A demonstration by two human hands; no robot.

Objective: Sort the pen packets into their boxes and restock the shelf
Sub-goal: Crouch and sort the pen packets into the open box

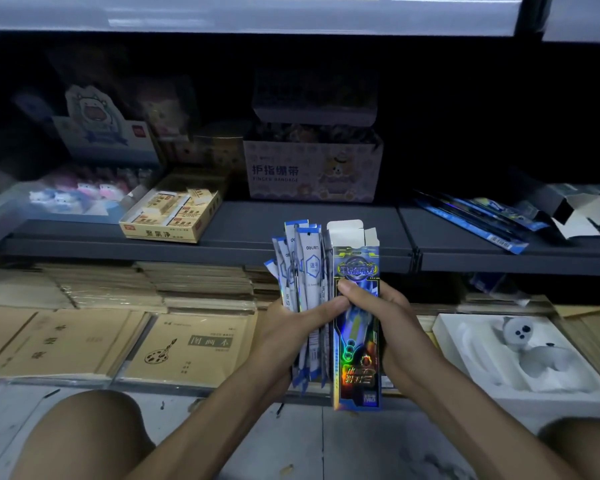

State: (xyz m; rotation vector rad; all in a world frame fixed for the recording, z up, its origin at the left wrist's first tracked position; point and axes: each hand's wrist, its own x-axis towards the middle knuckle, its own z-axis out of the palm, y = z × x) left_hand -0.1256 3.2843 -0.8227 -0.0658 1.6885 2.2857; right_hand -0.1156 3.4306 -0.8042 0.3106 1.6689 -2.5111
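Note:
My left hand [291,327] grips a bundle of several white-and-blue pen packets [300,268], held upright in front of the shelf edge. Its thumb reaches across onto a tall holographic blue pen box [357,344]. My right hand [378,306] holds that box upright from the right, thumb on its front. The box's top flaps [347,232] stand open. More blue pen packets [471,216] lie flat on the dark shelf [291,223] at the right, beside an opened, flattened dark box [575,209].
On the shelf stand a yellow eraser box [170,216], a finger-bandage carton [312,171] and a tray of small figures [73,195]. Below lie stacks of brown notebooks [187,348] and a white tray with a toy [520,351]. My knees show at the bottom.

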